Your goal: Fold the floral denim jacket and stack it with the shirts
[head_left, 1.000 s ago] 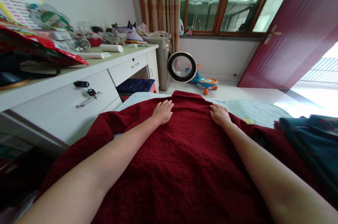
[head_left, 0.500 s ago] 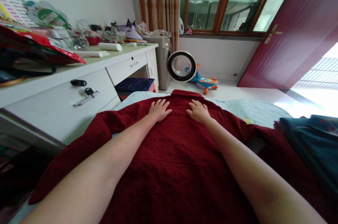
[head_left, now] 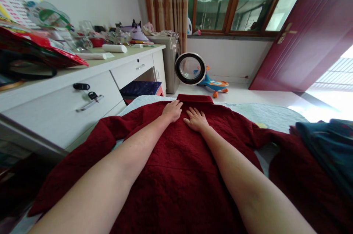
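Note:
A dark red garment [head_left: 176,175] with a collar lies spread on a pale blue cover [head_left: 264,112], its collar at the far edge and its sleeves out to both sides. My left hand [head_left: 173,110] rests on the cloth just below the collar's left end, fingers pointing forward. To the right of it, my right hand [head_left: 196,119] lies flat on the garment with its fingers spread. Neither hand holds anything.
Folded dark blue clothes [head_left: 325,145] are stacked at the right. Along the left runs a cluttered white desk [head_left: 96,64] with drawers. Beyond are a washing machine with its round door [head_left: 190,68] open, a blue and orange ride-on toy [head_left: 216,85] and a red door [head_left: 300,35].
Both hands have moved closer together near the collar, my left one rightward and forward, my right one leftward. The collar stands out more, and the right sleeve's cloth has shifted, showing more blue cover.

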`<state>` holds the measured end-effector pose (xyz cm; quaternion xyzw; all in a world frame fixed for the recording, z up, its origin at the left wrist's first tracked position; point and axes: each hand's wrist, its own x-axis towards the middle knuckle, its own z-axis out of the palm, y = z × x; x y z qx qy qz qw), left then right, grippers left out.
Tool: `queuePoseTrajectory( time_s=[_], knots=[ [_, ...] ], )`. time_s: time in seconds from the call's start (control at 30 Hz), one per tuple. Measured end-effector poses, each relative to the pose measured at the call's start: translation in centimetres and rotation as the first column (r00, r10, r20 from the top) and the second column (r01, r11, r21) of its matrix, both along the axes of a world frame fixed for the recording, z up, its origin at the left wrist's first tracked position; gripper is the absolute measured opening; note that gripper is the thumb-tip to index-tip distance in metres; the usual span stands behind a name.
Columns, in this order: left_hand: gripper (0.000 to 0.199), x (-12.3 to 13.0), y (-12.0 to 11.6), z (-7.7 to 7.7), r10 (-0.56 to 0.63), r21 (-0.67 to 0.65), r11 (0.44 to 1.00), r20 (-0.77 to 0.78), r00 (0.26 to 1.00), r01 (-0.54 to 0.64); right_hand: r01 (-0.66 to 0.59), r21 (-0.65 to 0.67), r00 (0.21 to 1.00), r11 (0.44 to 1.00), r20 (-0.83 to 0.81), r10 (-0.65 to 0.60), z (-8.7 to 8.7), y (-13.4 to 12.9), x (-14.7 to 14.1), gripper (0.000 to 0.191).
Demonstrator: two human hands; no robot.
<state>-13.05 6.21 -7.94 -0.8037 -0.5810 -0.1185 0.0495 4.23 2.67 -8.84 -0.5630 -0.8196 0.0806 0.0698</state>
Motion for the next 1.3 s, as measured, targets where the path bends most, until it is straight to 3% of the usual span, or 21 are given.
queuePoseTrajectory(
  time_s=[0.07,0.2,0.37,0.43,0.5,0.57,0.6,0.7,0.8,0.9,0.97,1.03,1.1,1.17,1.3],
  knots=[
    [0.054,1.1,0.7,-0.6,-0.027,-0.078,0.997,0.018,0.999,0.028,0.007,-0.002,1.000,1.000,-0.008,-0.007,-0.1,0.1,0.0,0.065],
    [0.064,1.3,1.9,-1.8,0.094,-0.208,0.974,0.017,0.995,-0.088,0.007,0.004,0.999,1.000,-0.049,-0.006,-0.4,0.2,0.0,0.064],
    [0.065,0.9,1.6,-2.6,0.117,-0.166,0.980,0.013,0.993,-0.113,0.013,0.112,0.974,0.994,-0.227,0.013,-0.7,0.1,0.3,0.051],
    [0.063,0.9,1.1,-2.6,0.103,-0.122,0.988,0.023,0.994,-0.100,0.118,0.240,0.925,0.964,-0.379,-0.019,-0.8,0.3,1.0,0.043],
    [0.060,0.9,0.6,-2.5,0.090,-0.077,0.993,0.034,0.995,-0.087,0.310,0.351,0.833,0.884,-0.549,-0.074,-1.0,0.9,2.2,0.044],
    [0.056,1.0,0.2,-2.4,0.080,-0.037,0.996,0.040,0.996,-0.079,0.475,0.369,0.725,0.799,-0.679,-0.118,-1.3,1.6,3.7,0.055],
    [0.054,1.0,0.1,-2.3,0.079,-0.022,0.997,0.045,0.996,-0.078,0.516,0.344,0.683,0.784,-0.719,-0.134,-1.5,2.0,4.5,0.060],
    [0.048,0.9,0.0,-2.2,0.077,-0.005,0.997,0.084,0.994,-0.077,0.502,0.245,0.633,0.829,-0.758,-0.159,-1.9,2.9,6.6,0.070],
    [0.045,0.6,0.2,-2.2,0.084,-0.005,0.996,0.202,0.976,-0.085,0.484,0.231,0.659,0.844,-0.731,-0.178,-1.7,3.2,7.8,0.065],
    [0.055,0.0,0.5,-2.4,0.118,0.062,0.986,0.407,0.906,-0.157,0.428,0.198,0.721,0.882,-0.663,-0.201,-0.6,2.6,8.2,0.040],
    [0.071,-0.4,0.6,-2.6,0.083,0.132,0.976,0.517,0.852,-0.175,0.318,0.110,0.762,0.942,-0.621,-0.185,0.5,1.9,8.4,0.025],
    [0.084,-0.6,0.6,-2.7,0.009,0.164,0.979,0.567,0.824,-0.124,0.165,-0.020,0.797,0.986,-0.586,-0.145,1.8,1.1,8.7,0.022],
    [0.088,-0.7,0.5,-2.6,-0.039,0.128,0.991,0.594,0.803,-0.047,0.034,-0.157,0.834,0.987,-0.540,-0.115,3.1,0.3,9.0,0.024],
    [0.086,-0.7,0.3,-2.4,-0.048,0.076,0.997,0.619,0.784,0.002,0.000,-0.221,0.884,0.975,-0.456,-0.103,4.1,-0.2,9.2,0.024],
    [0.060,-1.0,0.0,-1.7,-0.079,0.058,0.997,0.592,0.802,0.056,0.043,-0.142,0.961,0.989,-0.264,-0.079,5.3,-0.4,9.0,0.034]
  ],
)
